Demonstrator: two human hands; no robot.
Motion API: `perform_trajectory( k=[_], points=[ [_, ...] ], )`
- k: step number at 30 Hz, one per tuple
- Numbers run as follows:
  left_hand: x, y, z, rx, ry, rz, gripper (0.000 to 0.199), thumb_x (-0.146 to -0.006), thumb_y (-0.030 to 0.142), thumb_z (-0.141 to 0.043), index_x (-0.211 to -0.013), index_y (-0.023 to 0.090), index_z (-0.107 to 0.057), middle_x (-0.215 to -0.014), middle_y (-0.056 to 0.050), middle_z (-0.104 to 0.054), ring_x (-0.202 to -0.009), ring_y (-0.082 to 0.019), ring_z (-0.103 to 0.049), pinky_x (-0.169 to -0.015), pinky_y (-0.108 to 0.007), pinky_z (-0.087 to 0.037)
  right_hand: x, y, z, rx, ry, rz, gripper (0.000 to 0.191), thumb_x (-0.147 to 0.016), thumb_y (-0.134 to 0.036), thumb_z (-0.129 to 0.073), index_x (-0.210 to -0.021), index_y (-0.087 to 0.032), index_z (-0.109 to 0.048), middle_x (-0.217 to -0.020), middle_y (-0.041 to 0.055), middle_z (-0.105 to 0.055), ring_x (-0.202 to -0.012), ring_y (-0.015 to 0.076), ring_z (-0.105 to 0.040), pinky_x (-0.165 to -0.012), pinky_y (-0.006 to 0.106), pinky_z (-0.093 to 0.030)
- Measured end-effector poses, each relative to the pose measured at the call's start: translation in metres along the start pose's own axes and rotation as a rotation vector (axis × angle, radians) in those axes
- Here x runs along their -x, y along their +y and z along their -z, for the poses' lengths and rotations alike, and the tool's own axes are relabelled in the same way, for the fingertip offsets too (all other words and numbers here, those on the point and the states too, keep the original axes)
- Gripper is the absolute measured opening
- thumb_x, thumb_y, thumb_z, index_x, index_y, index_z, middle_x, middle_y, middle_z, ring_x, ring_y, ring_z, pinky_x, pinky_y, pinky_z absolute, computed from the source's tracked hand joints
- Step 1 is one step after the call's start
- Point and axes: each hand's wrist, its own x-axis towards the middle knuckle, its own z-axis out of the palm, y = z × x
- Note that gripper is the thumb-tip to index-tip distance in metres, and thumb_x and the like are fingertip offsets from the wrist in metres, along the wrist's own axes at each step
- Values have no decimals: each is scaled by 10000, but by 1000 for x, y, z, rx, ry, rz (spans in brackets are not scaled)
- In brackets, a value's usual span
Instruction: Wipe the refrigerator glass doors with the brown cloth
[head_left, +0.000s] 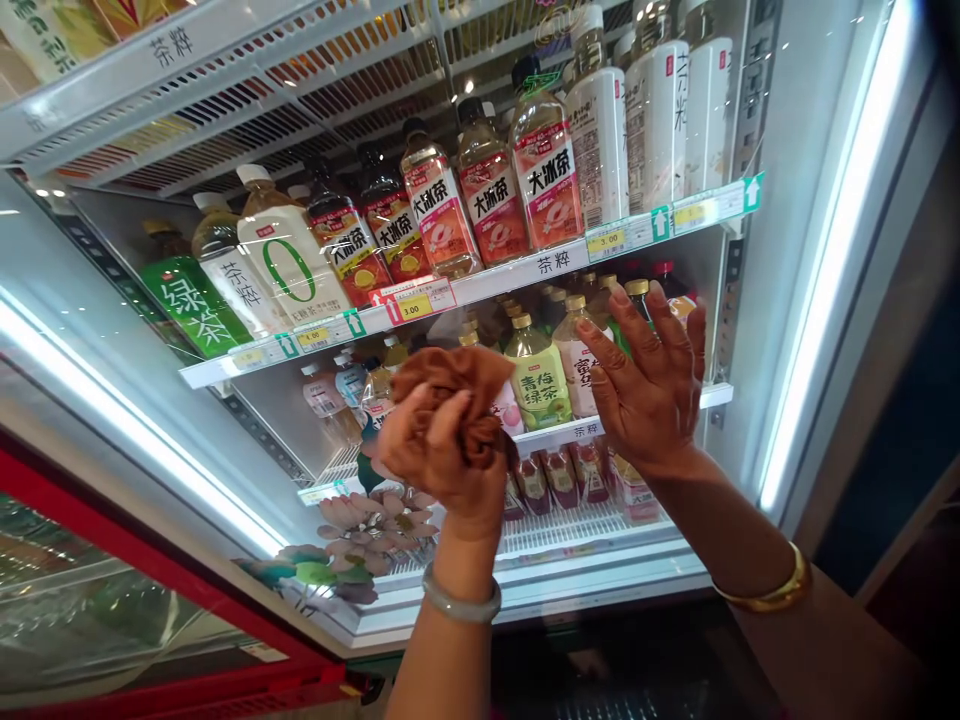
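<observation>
A crumpled brown cloth (457, 390) is bunched up in my left hand (442, 450), whose fingers are wrapped round it. That wrist wears a pale bangle. To the right, my right hand (652, 385) is raised with its fingers spread and holds nothing; it seems to rest on the clear glass door, though contact is hard to make out. A gold bangle is on that wrist. Behind the hands stands a lit drinks cooler, with a green-labelled bottle (541, 375) between them. Flower decorations (379, 530) show below my left hand, apparently on the glass.
Bottles with red labels (544, 180) and a large white-labelled bottle (289, 250) line the upper shelf above a price strip (420, 303). White bottles (600, 140) stand at its right end. A bright light strip (832, 250) runs down the right side. A red-framed unit (172, 570) is at lower left.
</observation>
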Motion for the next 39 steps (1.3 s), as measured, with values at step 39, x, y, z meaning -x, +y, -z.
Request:
perform_trajectory(
  k=[39],
  points=[
    [20,39,-7,110,-166,-83,292,-838,215,-742,-1119,292,-726,-1254,-88,-660,-1237,-282,-566,-1128,-463,-407,1,1,-1,-45,-15,-13,575,-1049,-427,-448,-1585,-562,-288,-1695,-150,-324,-1586,270,-334,-1339,619,-184]
  ],
)
